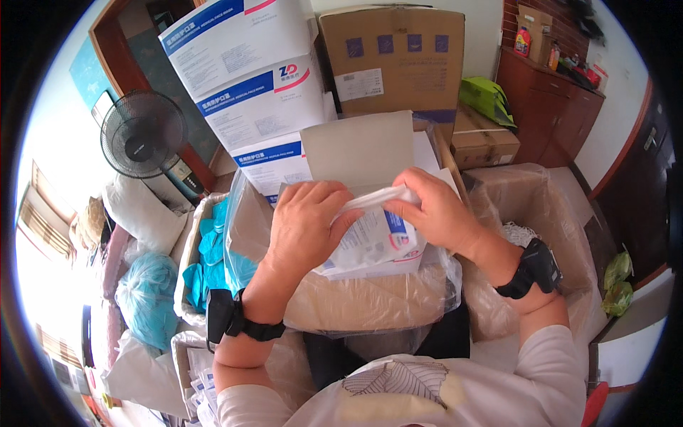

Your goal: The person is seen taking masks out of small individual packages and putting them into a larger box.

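Observation:
Both hands are raised in front of me over an open white carton (388, 269), whose grey-white flap (359, 151) stands up at the back. My left hand (302, 222) pinches the left end of the upper edge of a thin translucent plastic pouch (366, 240) with blue and pink print. At the other end of that edge, my right hand (437, 213) grips it between thumb and fingers. The pouch hangs down in front of the carton. What lies inside the carton is mostly hidden behind my hands and the pouch.
White printed cartons (242, 107) are stacked at the back left, beside a large brown cardboard box (395, 71). Turquoise items fill a lined box (206, 249) on the left. Another plastic-lined box (526, 285) stands right, holding white cords (521, 233). A black fan (142, 135) is far left.

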Tool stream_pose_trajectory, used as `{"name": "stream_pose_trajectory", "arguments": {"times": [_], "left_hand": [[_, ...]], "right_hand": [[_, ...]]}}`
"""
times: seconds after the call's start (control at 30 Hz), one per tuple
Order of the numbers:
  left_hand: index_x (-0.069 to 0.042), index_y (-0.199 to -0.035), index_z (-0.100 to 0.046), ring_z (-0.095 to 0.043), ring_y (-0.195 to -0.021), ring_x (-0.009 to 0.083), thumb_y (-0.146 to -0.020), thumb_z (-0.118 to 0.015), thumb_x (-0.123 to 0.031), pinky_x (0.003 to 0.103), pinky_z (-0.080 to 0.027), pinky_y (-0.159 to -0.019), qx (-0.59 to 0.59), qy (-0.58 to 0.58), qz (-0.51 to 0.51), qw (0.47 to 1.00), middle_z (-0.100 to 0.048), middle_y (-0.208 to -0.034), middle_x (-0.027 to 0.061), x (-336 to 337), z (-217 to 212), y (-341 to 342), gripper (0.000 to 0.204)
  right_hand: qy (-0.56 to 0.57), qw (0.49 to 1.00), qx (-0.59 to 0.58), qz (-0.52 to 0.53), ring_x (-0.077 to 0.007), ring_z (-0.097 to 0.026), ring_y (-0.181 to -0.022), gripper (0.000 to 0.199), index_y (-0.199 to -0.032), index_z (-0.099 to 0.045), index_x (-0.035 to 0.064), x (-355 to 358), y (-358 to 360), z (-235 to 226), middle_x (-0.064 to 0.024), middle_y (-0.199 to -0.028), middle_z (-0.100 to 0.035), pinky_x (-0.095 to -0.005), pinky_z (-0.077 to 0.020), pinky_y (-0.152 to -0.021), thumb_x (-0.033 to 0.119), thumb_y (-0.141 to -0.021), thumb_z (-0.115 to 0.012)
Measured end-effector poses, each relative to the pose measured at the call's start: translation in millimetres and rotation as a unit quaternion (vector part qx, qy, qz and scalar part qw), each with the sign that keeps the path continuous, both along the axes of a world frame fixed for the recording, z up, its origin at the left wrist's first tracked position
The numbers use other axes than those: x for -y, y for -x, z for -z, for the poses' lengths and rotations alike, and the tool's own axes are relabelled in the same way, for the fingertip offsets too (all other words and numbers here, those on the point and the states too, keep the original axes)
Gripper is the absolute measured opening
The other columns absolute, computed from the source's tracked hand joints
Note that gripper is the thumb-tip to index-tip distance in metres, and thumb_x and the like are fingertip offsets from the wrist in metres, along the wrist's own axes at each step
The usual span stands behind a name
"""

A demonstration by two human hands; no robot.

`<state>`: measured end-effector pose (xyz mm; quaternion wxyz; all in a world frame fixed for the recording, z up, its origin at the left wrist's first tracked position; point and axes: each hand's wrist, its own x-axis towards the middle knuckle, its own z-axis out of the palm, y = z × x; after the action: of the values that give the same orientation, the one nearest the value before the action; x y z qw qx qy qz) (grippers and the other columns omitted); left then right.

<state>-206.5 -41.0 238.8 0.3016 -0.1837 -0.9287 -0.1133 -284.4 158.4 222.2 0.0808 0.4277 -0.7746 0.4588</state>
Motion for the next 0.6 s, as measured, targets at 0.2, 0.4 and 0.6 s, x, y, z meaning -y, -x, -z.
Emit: {"name": "stream_pose_trajectory", "arguments": {"times": [0.2,0.4,0.6], "left_hand": [[-0.009,-0.092,-0.059,-0.058,-0.072,0.0303,-0.079,-0.059,-0.02,0.039,-0.045,-0.064,0.089,-0.03,-0.01,0.996,-0.059,-0.077,0.0081,-21,36,-48,0.017],[-0.009,-0.087,-0.059,-0.058,-0.073,0.0275,-0.078,-0.059,-0.017,0.037,-0.045,-0.066,0.202,-0.009,0.051,0.978,-0.058,-0.075,0.006,-21,89,-93,0.012],[-0.009,-0.082,-0.057,-0.058,-0.073,0.0264,-0.078,-0.057,-0.018,0.037,-0.045,-0.064,0.288,0.036,0.096,0.952,-0.058,-0.075,0.0057,-32,126,-125,0.01]], "right_hand": [[-0.009,0.994,0.109,-0.031,-0.025,-0.053,-0.069,0.021,-0.09,-0.049,0.003,-10,-48,47,-0.0113,-0.086,-0.051,-0.0322,-0.0428,-0.061,0.016,-0.079,-0.062],[-0.174,0.967,0.125,-0.137,-0.0275,-0.057,-0.068,0.026,-0.087,-0.049,0.0035,-22,-82,96,-0.0131,-0.078,-0.057,-0.0338,-0.0438,-0.06,0.023,-0.078,-0.064],[-0.39,0.887,0.046,-0.243,-0.0356,-0.056,-0.068,0.036,-0.073,-0.057,0.0042,-18,-107,116,-0.0161,-0.068,-0.059,-0.0422,-0.0432,-0.06,0.038,-0.084,-0.051]]}}
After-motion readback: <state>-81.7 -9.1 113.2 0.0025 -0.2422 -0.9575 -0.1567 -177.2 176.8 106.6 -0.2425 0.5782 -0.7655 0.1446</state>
